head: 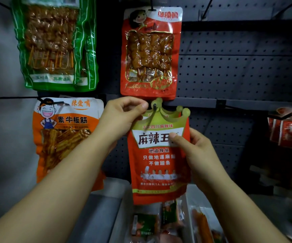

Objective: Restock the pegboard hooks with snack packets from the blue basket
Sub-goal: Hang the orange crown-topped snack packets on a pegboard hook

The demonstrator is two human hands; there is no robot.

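A red crown-topped snack packet point(159, 155) is held against the pegboard point(238, 71), its hang hole at a black hook point(152, 114); its top is pinched by the left hand point(122, 114); its right edge is gripped by the right hand point(192, 148).

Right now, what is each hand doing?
Left hand: pinching the top edge of the red crown-topped packet by the hook.
Right hand: gripping the same packet's right side.

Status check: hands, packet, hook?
Left hand pinches crown-topped red packet at its top corner; right hand grips its right edge. Hook through the hang hole. Nothing blocking.
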